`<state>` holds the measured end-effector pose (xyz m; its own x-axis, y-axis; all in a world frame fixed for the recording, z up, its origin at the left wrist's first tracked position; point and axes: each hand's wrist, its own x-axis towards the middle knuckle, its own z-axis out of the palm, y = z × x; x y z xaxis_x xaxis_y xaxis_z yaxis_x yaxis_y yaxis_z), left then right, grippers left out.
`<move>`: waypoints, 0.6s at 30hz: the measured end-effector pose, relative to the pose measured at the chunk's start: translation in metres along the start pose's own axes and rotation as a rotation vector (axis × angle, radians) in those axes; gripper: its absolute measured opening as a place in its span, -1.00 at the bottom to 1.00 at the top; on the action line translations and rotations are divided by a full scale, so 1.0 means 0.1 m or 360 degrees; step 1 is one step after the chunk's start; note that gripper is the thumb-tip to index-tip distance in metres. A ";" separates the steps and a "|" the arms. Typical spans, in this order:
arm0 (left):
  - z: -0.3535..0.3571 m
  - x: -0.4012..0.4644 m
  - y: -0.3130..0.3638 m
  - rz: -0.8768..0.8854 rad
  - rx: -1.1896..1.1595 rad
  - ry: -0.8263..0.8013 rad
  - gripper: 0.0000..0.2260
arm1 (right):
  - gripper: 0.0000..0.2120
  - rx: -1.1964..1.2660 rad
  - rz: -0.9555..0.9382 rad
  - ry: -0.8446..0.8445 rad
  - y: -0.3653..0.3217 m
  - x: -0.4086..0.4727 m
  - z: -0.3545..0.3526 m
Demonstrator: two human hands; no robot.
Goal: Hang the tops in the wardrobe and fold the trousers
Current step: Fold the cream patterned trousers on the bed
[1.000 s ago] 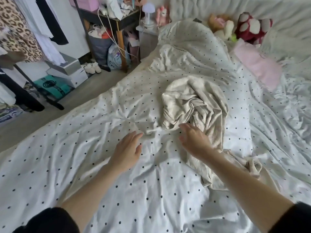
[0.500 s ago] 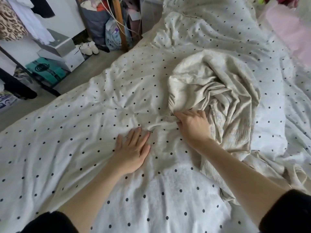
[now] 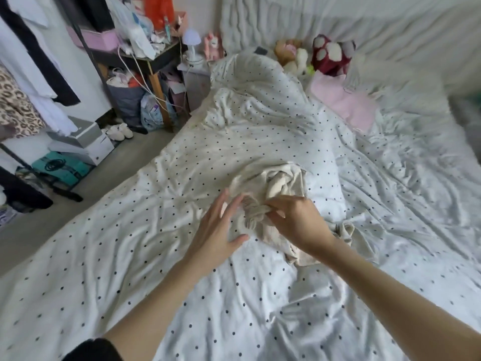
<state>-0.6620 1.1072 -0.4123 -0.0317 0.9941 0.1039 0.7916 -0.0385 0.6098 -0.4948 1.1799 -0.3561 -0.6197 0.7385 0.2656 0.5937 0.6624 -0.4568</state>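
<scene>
Right hand (image 3: 294, 220) is pinching a bunched fold of the beige garment (image 3: 276, 188), fingers curled around the cloth near its nearer edge, probably to lift it clear of the bedding so it can be shaken out and identified. Left hand (image 3: 218, 230) is hovering just beside that same bunch with fingers spread and straight, holding nothing, thumb out toward the fabric; it looks staged to take a second grip so the piece can be opened between two hands. The garment is lying crumpled in a heap on the dotted duvet (image 3: 130, 256), about mid-bed, with a tail of it (image 3: 346, 230) trailing off to the right of the right wrist. Cannot tell whether it is trousers or a top while it is wadded like this, so which part of the task applies is open. Hanging clothes (image 3: 23, 82) are showing at far left, well apart from the bed, likely the wardrobe side. No folding is started yet by the look of it.
</scene>
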 end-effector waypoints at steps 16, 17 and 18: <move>-1.62 -0.26 2.29 0.0109 -0.0086 -0.0211 -0.74 | -0.81 0.0119 0.0523 0.0453 -0.66 -0.98 -2.53; -1.69 -0.27 2.46 0.0115 -0.0060 -0.0243 -0.72 | -0.82 0.0106 0.0558 0.0412 -0.67 -1.05 -2.66; -1.73 -0.28 2.56 0.0116 -0.0054 -0.0280 -0.73 | -0.80 0.0086 0.0581 0.0306 -0.68 -1.09 -2.72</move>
<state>-0.5640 1.0523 -0.1230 0.1347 0.9908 0.0115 0.7670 -0.1116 0.6319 -0.3278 1.0882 -0.1232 -0.2635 0.9370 0.2292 0.7256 0.3491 -0.5930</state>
